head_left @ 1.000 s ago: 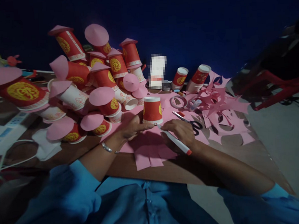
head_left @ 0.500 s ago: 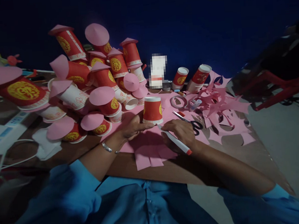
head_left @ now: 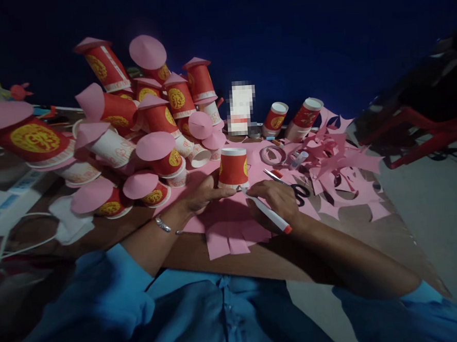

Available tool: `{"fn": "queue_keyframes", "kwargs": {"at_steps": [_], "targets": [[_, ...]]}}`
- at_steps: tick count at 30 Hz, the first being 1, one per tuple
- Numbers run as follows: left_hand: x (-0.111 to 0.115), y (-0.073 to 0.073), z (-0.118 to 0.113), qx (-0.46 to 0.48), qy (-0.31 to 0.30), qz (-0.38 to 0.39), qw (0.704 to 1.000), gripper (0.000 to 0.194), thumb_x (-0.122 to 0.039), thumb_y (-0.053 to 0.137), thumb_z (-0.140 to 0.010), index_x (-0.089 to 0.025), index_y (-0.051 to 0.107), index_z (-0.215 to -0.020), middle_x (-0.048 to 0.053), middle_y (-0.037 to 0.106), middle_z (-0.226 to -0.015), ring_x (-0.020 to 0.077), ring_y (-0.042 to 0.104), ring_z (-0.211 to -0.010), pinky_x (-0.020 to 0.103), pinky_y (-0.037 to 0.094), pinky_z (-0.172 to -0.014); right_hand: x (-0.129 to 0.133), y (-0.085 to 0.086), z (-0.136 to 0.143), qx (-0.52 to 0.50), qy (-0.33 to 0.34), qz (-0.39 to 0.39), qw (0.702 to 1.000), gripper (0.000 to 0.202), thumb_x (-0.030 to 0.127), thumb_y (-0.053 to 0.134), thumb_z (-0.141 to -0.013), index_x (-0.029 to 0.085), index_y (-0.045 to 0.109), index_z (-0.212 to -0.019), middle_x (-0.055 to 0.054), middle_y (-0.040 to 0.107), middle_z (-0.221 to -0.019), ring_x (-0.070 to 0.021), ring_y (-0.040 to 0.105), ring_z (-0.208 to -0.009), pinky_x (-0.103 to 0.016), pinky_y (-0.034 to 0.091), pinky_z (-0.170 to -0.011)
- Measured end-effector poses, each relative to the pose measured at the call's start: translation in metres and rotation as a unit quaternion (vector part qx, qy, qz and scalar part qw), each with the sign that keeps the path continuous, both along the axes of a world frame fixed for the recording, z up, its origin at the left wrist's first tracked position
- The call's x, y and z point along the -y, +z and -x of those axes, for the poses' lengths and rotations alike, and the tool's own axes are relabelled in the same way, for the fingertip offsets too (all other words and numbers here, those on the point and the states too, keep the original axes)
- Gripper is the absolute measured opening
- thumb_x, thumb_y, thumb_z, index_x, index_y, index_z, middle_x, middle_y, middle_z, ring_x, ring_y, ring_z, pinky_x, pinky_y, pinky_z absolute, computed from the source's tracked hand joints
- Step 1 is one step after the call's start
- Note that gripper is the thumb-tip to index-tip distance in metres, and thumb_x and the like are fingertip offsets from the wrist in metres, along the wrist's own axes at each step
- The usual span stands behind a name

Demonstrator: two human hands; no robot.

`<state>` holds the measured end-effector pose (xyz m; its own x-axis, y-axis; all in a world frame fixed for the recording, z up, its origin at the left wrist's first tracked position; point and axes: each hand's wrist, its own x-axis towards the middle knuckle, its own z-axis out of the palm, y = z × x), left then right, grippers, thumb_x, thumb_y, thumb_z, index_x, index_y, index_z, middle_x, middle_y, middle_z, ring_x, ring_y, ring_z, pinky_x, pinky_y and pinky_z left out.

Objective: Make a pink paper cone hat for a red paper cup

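A red paper cup [head_left: 233,168] with yellow emblems stands upside down on pink paper [head_left: 200,216] in front of me. My left hand [head_left: 204,194] is beside its lower left, the thumb stretched along the white rim at the bottom; the other fingers are partly hidden. My right hand [head_left: 275,201] is closed round a white marker [head_left: 272,216] with a red end, its tip close to the cup's lower rim and my left thumb. Just right of this hand lie scissors [head_left: 299,191] with black handles.
Many red and white cups with pink paper cones [head_left: 155,146] are piled at the left. Pink scraps [head_left: 344,159] lie at the right, near a tape roll [head_left: 274,156]. Two stacks of cups [head_left: 306,119] stand behind. A white power strip [head_left: 17,197] is at far left.
The marker and my right hand have shifted very slightly at the cup's lower rim. The cup and my left hand look unmoved.
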<state>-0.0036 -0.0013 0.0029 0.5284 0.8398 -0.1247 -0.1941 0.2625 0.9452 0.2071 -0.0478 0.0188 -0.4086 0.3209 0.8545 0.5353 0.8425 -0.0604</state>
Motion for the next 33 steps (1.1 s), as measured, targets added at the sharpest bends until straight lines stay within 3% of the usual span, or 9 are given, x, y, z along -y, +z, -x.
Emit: {"fn": "queue_keyframes", "kwargs": {"at_steps": [4, 16, 24, 33], "targets": [[-0.0004, -0.0004, 0.0001, -0.008, 0.003, -0.007, 1.0, 0.074, -0.033, 0.094, -0.065, -0.017, 0.064, -0.131, 0.005, 0.072, -0.103, 0.0173, 0.06, -0.084, 0.03, 0.043, -0.073, 0.0003, 0.0, -0.0003, 0.001, -0.007, 0.001, 1.0, 0.01, 0.014, 0.062, -0.098, 0.02, 0.061, -0.106, -0.005, 0.076, -0.079, -0.0176, 0.072, -0.067, -0.029, 0.056, -0.063], [-0.002, -0.0031, -0.0008, 0.026, -0.013, -0.008, 1.0, 0.067, -0.028, 0.095, -0.064, -0.017, 0.064, -0.123, 0.0, 0.065, -0.088, 0.0108, 0.05, -0.069, 0.026, 0.035, -0.059, 0.0018, -0.0022, 0.0021, -0.011, 0.003, 0.021, 1.0, 0.013, 0.011, 0.059, -0.093, 0.021, 0.06, -0.101, -0.003, 0.073, -0.074, -0.0173, 0.069, -0.062, -0.029, 0.054, -0.057], [-0.0023, -0.0021, 0.0, 0.001, -0.006, 0.01, 1.0, 0.072, -0.033, 0.096, -0.063, -0.018, 0.062, -0.125, -0.003, 0.062, -0.082, 0.0086, 0.047, -0.063, 0.024, 0.032, -0.054, 0.0028, 0.0002, 0.0033, -0.02, 0.003, 0.004, 1.0, 0.014, 0.011, 0.061, -0.093, 0.021, 0.06, -0.102, -0.003, 0.073, -0.074, -0.0165, 0.069, -0.062, -0.028, 0.053, -0.057], [-0.0007, -0.0005, 0.0001, -0.001, -0.01, 0.003, 1.0, 0.07, -0.033, 0.095, -0.065, -0.017, 0.062, -0.125, 0.0, 0.065, -0.089, 0.0101, 0.049, -0.067, 0.025, 0.033, -0.057, 0.0013, -0.0002, 0.0022, -0.003, 0.001, 0.0, 1.0, 0.012, 0.012, 0.061, -0.094, 0.02, 0.06, -0.103, -0.004, 0.074, -0.076, -0.0174, 0.07, -0.063, -0.029, 0.053, -0.058]]}}
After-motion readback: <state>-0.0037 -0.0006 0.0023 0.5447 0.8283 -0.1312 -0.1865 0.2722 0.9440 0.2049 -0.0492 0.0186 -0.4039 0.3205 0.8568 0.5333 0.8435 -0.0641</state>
